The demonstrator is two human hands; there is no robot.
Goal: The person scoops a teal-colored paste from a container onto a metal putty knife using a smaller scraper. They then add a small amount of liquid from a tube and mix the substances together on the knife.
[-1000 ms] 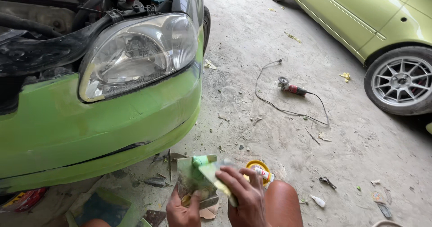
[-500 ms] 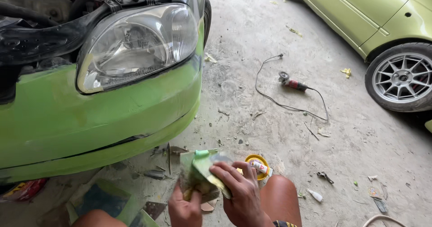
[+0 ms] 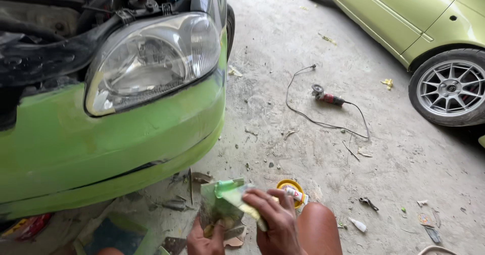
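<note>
1. You're crouched on a dusty concrete floor (image 3: 283,48), and it's pretty littered with scraps, bits of tape and torn paper around your knee (image 3: 318,224).
2. Your left hand (image 3: 204,241) holds a green-smeared flat board (image 3: 222,204) from below, fingers clenched on its lower edge, low in the frame just in front of the bumper.
3. Your right hand (image 3: 275,217) grips a yellowish spreader (image 3: 248,208) pressed onto that board, fingers curled over it.
4. Just beside your right hand, a yellow lid (image 3: 290,187) sits on the floor with a small tube (image 3: 294,194) lying across it.
5. Bright green car front (image 3: 101,144) fills the left side, clear headlight (image 3: 151,60) above the bumper, hood open.
6. Further out, an angle grinder (image 3: 327,97) lies on the floor with its black cord (image 3: 298,111) snaking round it.
7. A second, paler green car (image 3: 404,12) is parked top right, alloy wheel (image 3: 449,88) showing.
</note>
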